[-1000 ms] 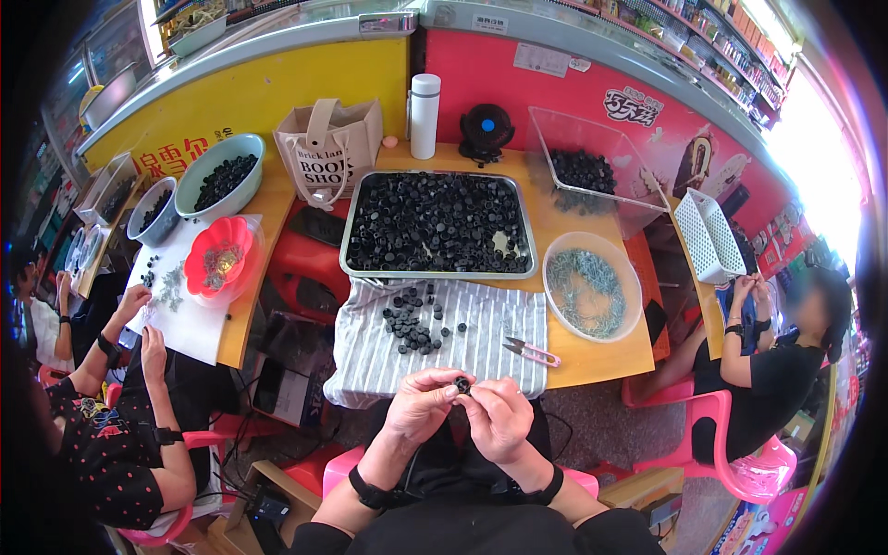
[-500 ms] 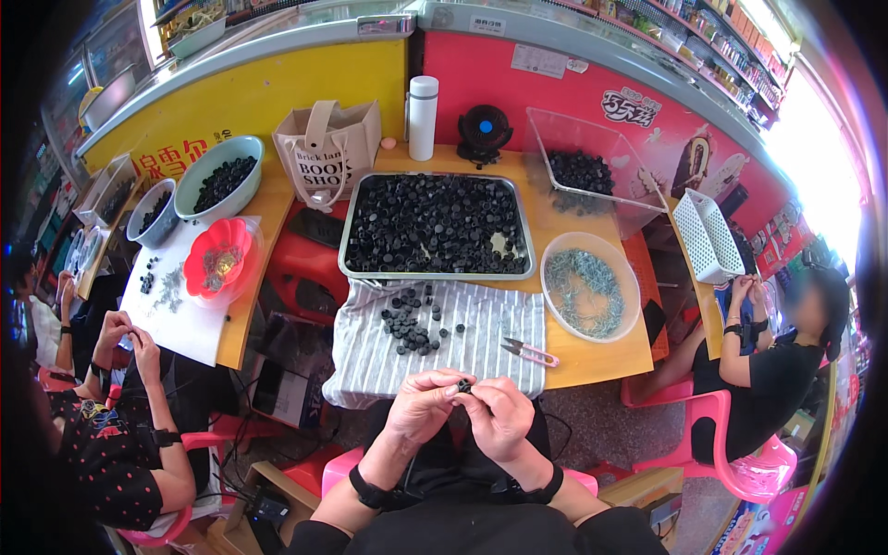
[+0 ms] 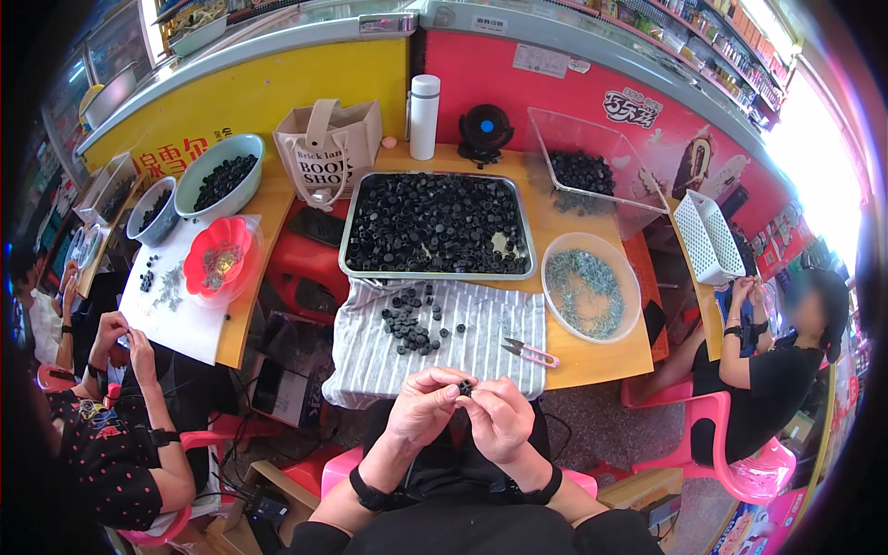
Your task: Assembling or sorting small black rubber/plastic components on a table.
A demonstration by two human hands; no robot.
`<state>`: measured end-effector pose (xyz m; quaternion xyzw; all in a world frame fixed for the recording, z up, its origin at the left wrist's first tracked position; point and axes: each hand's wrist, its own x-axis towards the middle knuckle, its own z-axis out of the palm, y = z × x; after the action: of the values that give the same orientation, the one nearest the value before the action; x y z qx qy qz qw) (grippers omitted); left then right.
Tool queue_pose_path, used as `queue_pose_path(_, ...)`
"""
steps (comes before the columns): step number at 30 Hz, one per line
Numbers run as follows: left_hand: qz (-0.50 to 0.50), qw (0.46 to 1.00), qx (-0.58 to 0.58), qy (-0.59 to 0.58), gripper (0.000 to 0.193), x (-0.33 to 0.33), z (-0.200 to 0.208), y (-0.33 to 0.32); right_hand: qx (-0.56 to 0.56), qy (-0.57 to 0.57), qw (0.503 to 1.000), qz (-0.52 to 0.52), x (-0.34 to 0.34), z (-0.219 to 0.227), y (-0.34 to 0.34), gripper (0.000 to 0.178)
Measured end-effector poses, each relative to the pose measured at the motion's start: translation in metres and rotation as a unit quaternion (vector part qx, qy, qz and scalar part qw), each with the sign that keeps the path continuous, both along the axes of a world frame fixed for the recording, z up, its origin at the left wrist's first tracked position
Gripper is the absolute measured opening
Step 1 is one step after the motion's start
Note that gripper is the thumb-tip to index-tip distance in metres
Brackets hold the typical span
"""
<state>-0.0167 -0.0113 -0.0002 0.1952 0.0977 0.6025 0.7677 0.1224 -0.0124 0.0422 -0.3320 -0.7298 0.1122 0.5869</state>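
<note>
My left hand (image 3: 421,409) and my right hand (image 3: 501,422) meet just in front of the table edge. Between their fingertips they pinch a small black round plastic part (image 3: 465,388), its dark hollow or ridged face partly visible. Ahead of them a grey-and-white striped cloth (image 3: 472,365) drapes over the table's near edge. Several loose black parts (image 3: 412,324) lie scattered on the cloth. To their right rest thread snips (image 3: 532,353) with a pink handle, blades pointing left.
Behind the cloth stands a metal tray (image 3: 435,276) heaped with black parts. A round tub (image 3: 592,338) of thin bluish-green pieces sits right, near a clear bin (image 3: 638,215). A tote bag (image 3: 356,134), white bottle (image 3: 423,118) and small fan (image 3: 485,134) line the back. People work on both sides.
My hands stay in nearly the same place, and the black part has turned slightly between my fingertips. The things on the table have not moved.
</note>
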Motion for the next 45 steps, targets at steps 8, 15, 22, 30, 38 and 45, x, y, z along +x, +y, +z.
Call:
queue_pose_path(8, 0.005, 0.998, 0.054, 0.036, 0.015, -0.007, 0.009, 0.0, 0.003, -0.005, 0.999, 0.037, 0.0, 0.002, 0.001, 0.021)
queue_pose_path(15, 0.01, 0.994, 0.084, 0.071, 0.015, -0.01, 0.009, 0.005, 0.015, -0.038, 0.997, 0.064, 0.008, 0.012, 0.006, 0.02)
queue_pose_path(22, 0.009, 0.992, 0.099, 0.074, 0.014, -0.004, 0.015, 0.002, 0.026, -0.075, 0.994, 0.08, 0.016, 0.021, 0.009, 0.023)
queue_pose_path(30, 0.0, 0.995, 0.088, 0.054, 0.013, 0.001, 0.014, 0.002, 0.016, -0.093, 0.993, 0.072, 0.02, 0.016, 0.009, 0.025)
queue_pose_path(38, 0.001, 0.995, 0.085, 0.054, 0.014, 0.001, 0.015, 0.004, -0.021, -0.097, 0.99, 0.097, 0.019, 0.018, 0.011, 0.024)
queue_pose_path(45, -0.002, 0.991, 0.105, 0.079, 0.014, -0.003, 0.013, 0.01, -0.078, -0.075, 0.985, 0.133, 0.02, 0.021, 0.014, 0.026)
